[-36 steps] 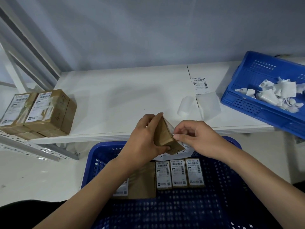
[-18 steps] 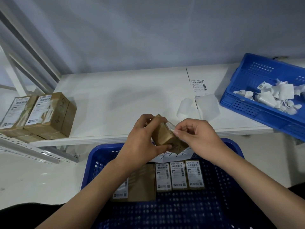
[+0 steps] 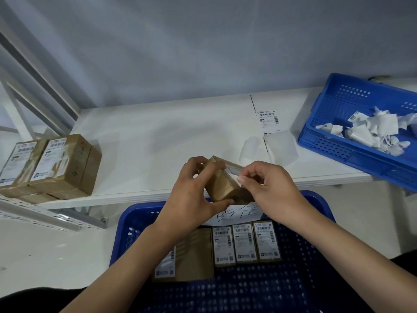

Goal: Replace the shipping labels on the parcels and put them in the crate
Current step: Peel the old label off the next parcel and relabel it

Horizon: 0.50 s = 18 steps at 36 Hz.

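Stacked boxes point(image 3: 56, 163): brown cardboard parcels with white labels on top, piled at the left end of the white shelf point(image 3: 158, 136), well apart from the hands.
Left hand point(image 3: 191, 199): curled round the small box point(image 3: 223, 184), fingers over its upper end, thumb under its lower near edge; it grips the box from the left.
Small box: held in the air between the two hands, above the far rim of the near crate point(image 3: 135, 222) and just in front of the shelf edge. It is tilted, its long axis running from upper left, away from the person, down to lower right; a plain brown side faces the camera.
Label on the box point(image 3: 233, 170): a pale strip on the upper right face, only partly visible.
Right hand point(image 3: 270, 188): fingers bent, thumb and forefinger pinching the label's edge at the right side of the box.
Near crate: blue, holding three labelled parcels point(image 3: 246, 243) side by side, long axes pointing away from the person, and a larger brown one point(image 3: 194, 256) to their left.
Label sheet point(image 3: 268, 119): flat on the shelf, right of centre.
Far crate point(image 3: 334, 141): blue, at the right end of the shelf, holding crumpled white scraps point(image 3: 370, 129).
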Available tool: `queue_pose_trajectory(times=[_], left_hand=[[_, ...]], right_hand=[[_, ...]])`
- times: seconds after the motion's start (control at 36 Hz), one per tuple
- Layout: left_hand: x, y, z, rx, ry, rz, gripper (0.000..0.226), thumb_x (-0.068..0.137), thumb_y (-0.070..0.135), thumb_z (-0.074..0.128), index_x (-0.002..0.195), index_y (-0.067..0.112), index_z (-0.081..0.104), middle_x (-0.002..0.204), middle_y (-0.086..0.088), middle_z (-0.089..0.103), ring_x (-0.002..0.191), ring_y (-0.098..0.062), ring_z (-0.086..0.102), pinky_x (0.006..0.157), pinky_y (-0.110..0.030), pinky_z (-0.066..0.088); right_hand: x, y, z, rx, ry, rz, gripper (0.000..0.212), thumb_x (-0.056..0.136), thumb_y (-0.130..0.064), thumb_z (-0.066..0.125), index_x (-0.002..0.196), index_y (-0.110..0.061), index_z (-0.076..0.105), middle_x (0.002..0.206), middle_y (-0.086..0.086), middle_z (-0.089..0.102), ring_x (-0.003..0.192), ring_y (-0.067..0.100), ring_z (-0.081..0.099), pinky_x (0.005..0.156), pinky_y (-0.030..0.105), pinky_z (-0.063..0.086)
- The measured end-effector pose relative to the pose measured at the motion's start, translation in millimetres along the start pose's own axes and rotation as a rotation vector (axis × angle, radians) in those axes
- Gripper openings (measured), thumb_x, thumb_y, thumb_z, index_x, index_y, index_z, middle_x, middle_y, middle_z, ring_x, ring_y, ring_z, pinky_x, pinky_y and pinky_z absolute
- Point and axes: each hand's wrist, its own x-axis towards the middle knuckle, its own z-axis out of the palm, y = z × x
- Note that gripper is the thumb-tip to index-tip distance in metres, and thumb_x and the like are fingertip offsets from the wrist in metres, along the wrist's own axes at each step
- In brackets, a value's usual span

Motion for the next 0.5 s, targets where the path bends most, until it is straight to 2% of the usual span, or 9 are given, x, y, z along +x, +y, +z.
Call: queue_pose_trajectory(times=[0.17,0.5], left_hand=[[-0.7,1.0,1.6,0.021,0.015,0.031,0.077,0.068,0.041,0.093,0.135,0.034,0.054,0.136,0.001,0.043,0.121,-0.018,0.051,0.092,-0.025,0.056],[-1.1,4.2,-1.7,0.043,0.036,0.069,0.078,0.068,0.041,0.093,0.135,0.034,0.054,0.136,0.0,0.043,0.122,-0.021,0.051,0.093,-0.03,0.056]], right_hand=[[0.6,0.6,-1.8,0.041,-0.011,0.093,0.008,0.098,-0.022,0.063,0.093,-0.024,0.07,0.089,-0.007,0.07,0.089,0.007,0.065,0.082,0.023,0.053],[3.1,-1.4,-8.9,0.093,-0.023,0.162,0.011,0.098,-0.02,0.063,0.091,-0.021,0.07,0.083,0.0,0.071,0.084,0.015,0.068,0.08,0.027,0.055]])
